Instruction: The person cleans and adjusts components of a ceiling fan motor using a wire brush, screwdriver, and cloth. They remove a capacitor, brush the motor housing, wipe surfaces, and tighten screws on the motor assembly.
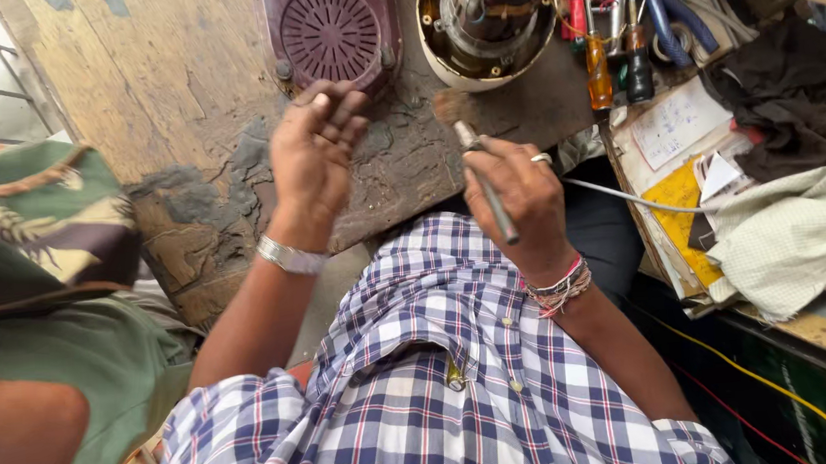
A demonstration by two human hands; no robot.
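While left hand (316, 156) curls (empty), right hand (517, 196) grips brush (470, 141).

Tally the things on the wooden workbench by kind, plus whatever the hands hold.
Paintbrush, held in the right hand: 1
Maroon grilled casing, just beyond the empty left hand: 1
Round white motor housing: 1
Screwdrivers with handles clearly showing: 2
Crumpled pale cloth: 1
Total: 6
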